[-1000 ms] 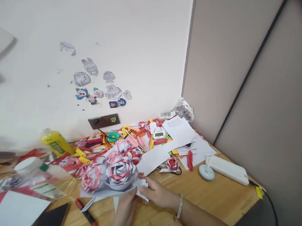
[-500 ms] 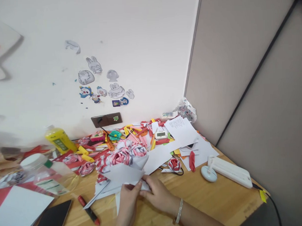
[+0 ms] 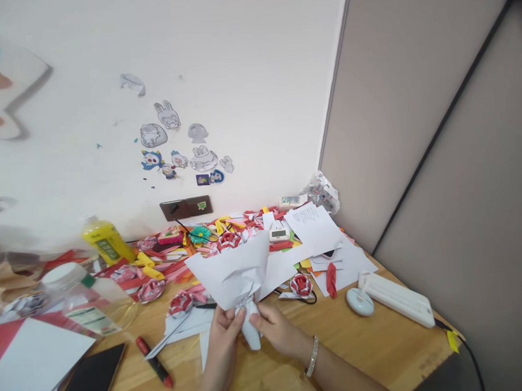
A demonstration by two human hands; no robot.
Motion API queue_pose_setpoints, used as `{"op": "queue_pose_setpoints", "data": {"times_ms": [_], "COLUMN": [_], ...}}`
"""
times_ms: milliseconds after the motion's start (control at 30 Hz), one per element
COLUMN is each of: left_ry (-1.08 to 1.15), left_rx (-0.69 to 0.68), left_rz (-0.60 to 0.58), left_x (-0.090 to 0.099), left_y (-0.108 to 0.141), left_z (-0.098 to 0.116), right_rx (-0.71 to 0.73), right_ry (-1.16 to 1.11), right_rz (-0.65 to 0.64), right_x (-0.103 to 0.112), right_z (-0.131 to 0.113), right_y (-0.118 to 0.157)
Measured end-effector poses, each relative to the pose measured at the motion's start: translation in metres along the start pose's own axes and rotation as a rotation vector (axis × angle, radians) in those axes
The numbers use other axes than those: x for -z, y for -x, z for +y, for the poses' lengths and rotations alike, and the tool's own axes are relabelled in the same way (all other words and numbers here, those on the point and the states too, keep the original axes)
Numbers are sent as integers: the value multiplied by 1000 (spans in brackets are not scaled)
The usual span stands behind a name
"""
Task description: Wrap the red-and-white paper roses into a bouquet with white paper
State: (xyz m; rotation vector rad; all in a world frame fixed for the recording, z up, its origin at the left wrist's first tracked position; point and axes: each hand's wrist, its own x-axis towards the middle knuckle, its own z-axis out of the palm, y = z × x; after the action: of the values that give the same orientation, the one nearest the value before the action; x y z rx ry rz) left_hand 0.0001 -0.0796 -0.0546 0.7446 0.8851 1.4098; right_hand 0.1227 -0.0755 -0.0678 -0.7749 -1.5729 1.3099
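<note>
A paper flower bouquet [image 3: 236, 271] wrapped in white paper stands tilted in front of me, its gathered stem pointing toward me. My left hand [image 3: 226, 332] pinches the neck of the wrap from the left. From the other side my right hand [image 3: 275, 330], with a bracelet at the wrist, grips the same neck. Red-and-white paper roses [image 3: 228, 241] peek over the wrap's top edge; most of the flowers are hidden behind it. One loose rose [image 3: 180, 303] lies on the table just left of the bouquet, and another rose [image 3: 301, 285] lies to the right.
A red-capped marker [image 3: 154, 361], a black flat tablet-like object [image 3: 89, 379] and a clear jar [image 3: 86, 301] are on the left. Behind them stands a yellow bottle [image 3: 107, 239]. Colourful paper scraps line the wall. A white power strip [image 3: 395, 298] lies at the right edge.
The bouquet has been turned and raised, so the plain wrap and its gathered stem now face me instead of the pink roses. Both hands still hold it.
</note>
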Motion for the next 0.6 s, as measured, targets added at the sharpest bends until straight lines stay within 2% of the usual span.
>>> {"op": "queue_pose_setpoints", "data": {"times_ms": [133,233,300,467,600], "left_ry": [6,-10,-27,-83,-13], "left_rx": [164,283,284,237,195], "left_rz": [-37,-155,-182,-69,-52], "left_x": [5,8,7,1,3], "left_y": [4,5,5,8,10], "left_z": [3,6,8,8,6], "right_rx": [4,19,19,-2,-74], "right_ry": [19,54,77,61,-64], "right_rz": [-95,-131,-120,-81,-109], "right_x": [4,5,4,1,2], "right_z": [-4,-6,-6,-2,2], "right_y": [3,4,4,2,3]}}
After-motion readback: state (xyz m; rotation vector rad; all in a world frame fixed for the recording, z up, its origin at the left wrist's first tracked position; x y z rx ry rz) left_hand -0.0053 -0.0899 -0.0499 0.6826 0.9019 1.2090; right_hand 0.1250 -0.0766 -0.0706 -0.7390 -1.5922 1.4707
